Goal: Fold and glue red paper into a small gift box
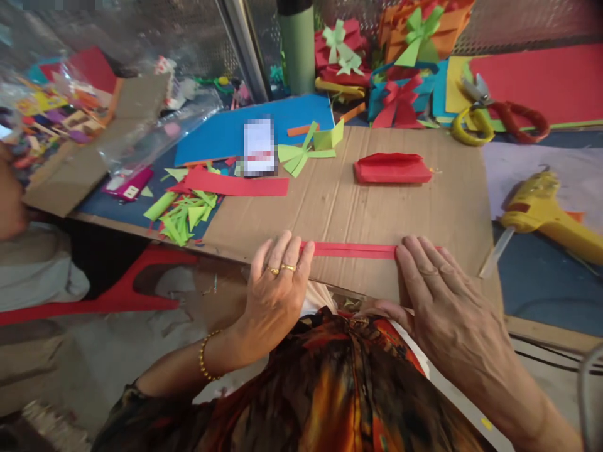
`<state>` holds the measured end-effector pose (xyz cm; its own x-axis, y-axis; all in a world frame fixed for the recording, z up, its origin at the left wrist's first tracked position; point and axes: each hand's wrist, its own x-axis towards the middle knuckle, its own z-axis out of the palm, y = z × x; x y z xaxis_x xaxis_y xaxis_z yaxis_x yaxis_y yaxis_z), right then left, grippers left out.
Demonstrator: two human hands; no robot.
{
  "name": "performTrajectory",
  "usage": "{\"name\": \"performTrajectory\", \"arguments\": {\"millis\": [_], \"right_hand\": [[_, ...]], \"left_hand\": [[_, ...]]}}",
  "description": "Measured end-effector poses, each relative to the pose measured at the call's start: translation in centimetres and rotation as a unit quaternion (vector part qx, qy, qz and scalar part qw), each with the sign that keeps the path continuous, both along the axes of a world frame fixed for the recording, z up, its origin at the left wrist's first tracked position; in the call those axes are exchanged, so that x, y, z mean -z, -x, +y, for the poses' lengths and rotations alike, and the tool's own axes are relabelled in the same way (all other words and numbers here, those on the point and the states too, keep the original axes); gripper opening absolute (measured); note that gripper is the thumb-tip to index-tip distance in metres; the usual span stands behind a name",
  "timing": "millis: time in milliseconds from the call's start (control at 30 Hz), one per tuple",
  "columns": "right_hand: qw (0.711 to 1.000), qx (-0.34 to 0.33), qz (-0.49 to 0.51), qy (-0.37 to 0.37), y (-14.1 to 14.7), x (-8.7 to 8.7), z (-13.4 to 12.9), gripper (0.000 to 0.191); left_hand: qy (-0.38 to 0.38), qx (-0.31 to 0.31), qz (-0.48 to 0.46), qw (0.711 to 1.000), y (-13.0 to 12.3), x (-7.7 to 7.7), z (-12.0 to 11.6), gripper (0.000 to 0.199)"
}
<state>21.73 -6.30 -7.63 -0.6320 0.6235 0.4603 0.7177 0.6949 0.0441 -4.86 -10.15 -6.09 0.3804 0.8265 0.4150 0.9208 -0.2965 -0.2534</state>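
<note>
A narrow folded strip of red paper (351, 250) lies across the cardboard sheet (264, 216) near the front edge. My left hand (277, 295) presses its left end with fingers stretched out flat; two gold rings are on it. At the strip's right end my right hand (443, 301) rests with its fingers flat over the paper, thumb toward my body. Both ends of the strip are hidden under the fingers. Beyond the strip sits a small folded red paper piece (393, 169). Green paper bow shapes (304, 150) lie farther back on the left.
Right are a yellow glue gun (541, 207) and scissors (494, 113). Green scraps (186, 216), a flat red strip (240, 183) and a blue sheet (211, 135) lie left. Behind stand paper bags with bows (405, 94) and a green bottle (298, 50). Another person (32, 263) is at far left.
</note>
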Motion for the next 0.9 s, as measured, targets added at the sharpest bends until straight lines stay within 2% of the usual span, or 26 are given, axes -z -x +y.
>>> {"name": "performTrajectory", "arguments": {"millis": [100, 200, 300, 367, 433, 567, 733, 900], "right_hand": [[1.000, -0.002, 0.001, 0.001, -0.1, 0.1, 0.1, 0.079], [1.000, -0.002, -0.005, -0.006, -0.1, 0.0, 0.1, 0.079], [1.000, -0.004, -0.006, -0.007, -0.1, 0.0, 0.1, 0.078], [1.000, 0.000, -0.004, -0.006, 0.0, 0.1, 0.1, 0.078], [1.000, 0.005, -0.003, -0.006, 0.0, 0.1, 0.1, 0.078], [1.000, 0.005, 0.002, -0.004, 0.1, 0.0, 0.0, 0.077], [1.000, -0.004, 0.002, -0.002, -0.1, -0.2, 0.2, 0.073], [1.000, -0.012, -0.006, -0.017, -0.1, -0.5, 0.4, 0.069]], "left_hand": [[-0.005, -0.017, -0.013, 1.000, 0.3, -0.1, -0.1, 0.044], [-0.032, 0.001, -0.042, 0.999, 0.4, -0.7, 0.1, 0.044], [-0.054, 0.026, -0.084, 0.995, 0.3, -1.8, 1.2, 0.038], [-0.043, 0.057, -0.088, 0.994, 0.2, -2.3, 2.5, 0.027], [-0.019, 0.100, -0.071, 0.992, 0.2, -2.5, 3.9, 0.014], [-0.035, 0.153, -0.022, 0.987, 0.7, -2.2, 5.8, 0.018], [-0.051, 0.170, 0.039, 0.983, 1.1, -1.6, 5.9, 0.022], [-0.038, 0.203, 0.063, 0.976, 1.2, -2.0, 5.7, 0.026]]}}
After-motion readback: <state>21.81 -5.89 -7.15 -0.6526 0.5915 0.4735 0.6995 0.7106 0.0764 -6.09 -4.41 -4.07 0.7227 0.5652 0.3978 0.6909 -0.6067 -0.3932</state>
